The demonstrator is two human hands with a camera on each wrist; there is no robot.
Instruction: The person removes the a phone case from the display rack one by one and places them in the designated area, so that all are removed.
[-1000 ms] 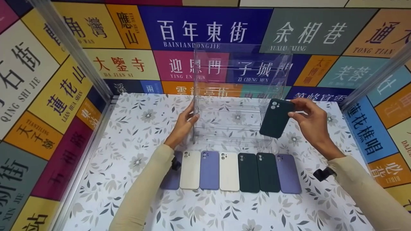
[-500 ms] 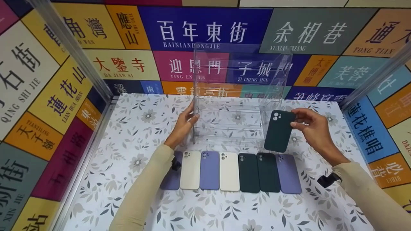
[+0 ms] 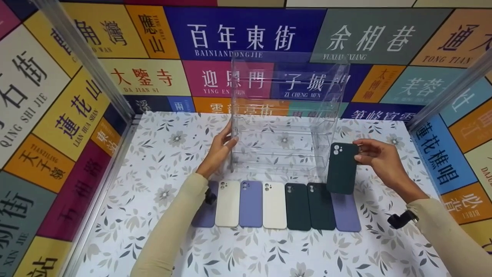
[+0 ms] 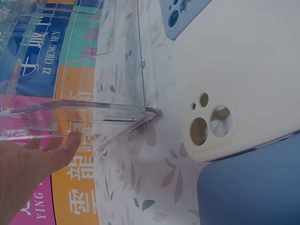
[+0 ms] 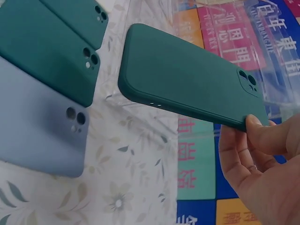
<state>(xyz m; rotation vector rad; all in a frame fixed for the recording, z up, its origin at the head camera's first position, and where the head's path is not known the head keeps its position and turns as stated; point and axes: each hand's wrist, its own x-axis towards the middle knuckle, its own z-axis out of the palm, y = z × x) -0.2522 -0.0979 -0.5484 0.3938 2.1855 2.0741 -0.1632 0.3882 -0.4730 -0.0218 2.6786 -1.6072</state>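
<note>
My right hand (image 3: 382, 156) pinches a dark green phone case (image 3: 342, 168) by its upper right edge, between thumb and fingers. The case hangs upright, overlapping the top of a purple phone case (image 3: 348, 215) in the head view. In the right wrist view its camera cutouts face the hand's end. A clear tiered display rack (image 3: 278, 169) stands at the back, and my left hand (image 3: 219, 150) holds its left side panel, thumb in front. In the left wrist view the thumb and fingers meet the panel's edge (image 4: 84, 135).
In front of the rack lies a row of phone cases: a cream case (image 3: 227, 204), a lilac case (image 3: 251, 204), another cream case (image 3: 274, 206) and dark green cases (image 3: 298, 207). The left sleeve partly covers a purple case (image 3: 205, 213). Printed panels (image 3: 250, 30) wall in the floral-covered table (image 3: 165, 238).
My right hand has brought the green phone case down and to the right, away from the rack's right side. The left hand has stayed on the rack.
</note>
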